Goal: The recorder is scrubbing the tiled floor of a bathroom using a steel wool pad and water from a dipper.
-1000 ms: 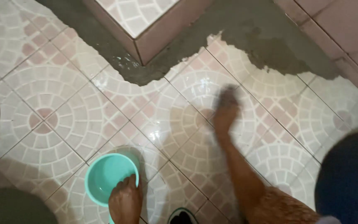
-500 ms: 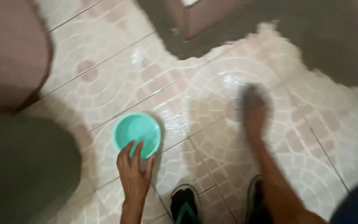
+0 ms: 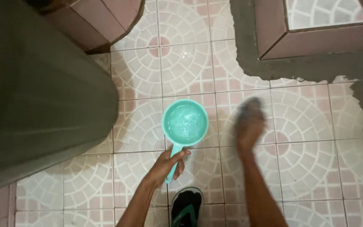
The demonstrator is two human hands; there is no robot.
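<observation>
A turquoise water dipper (image 3: pixel 185 122) with water in its bowl stands on the patterned floor tiles (image 3: pixel 301 164). My left hand (image 3: pixel 167 164) is wrapped around its handle, just below the bowl. To the right of the dipper my right hand (image 3: pixel 249 123) is blurred with motion over a tile, palm down, its fingers dark with grey cement. I cannot tell whether it touches the floor.
Wet grey cement (image 3: pixel 248 54) covers the floor around a raised pink tiled block (image 3: pixel 311 38) at the top right and runs down the right edge. A big dark green container (image 3: pixel 34 96) fills the left. My foot in a black sandal (image 3: pixel 186 209) is below.
The view has swung so the dipper sits mid-frame. My left hand moved from the bowl's rim to the handle. My right hand stays over the tiles beside it, still blurred.
</observation>
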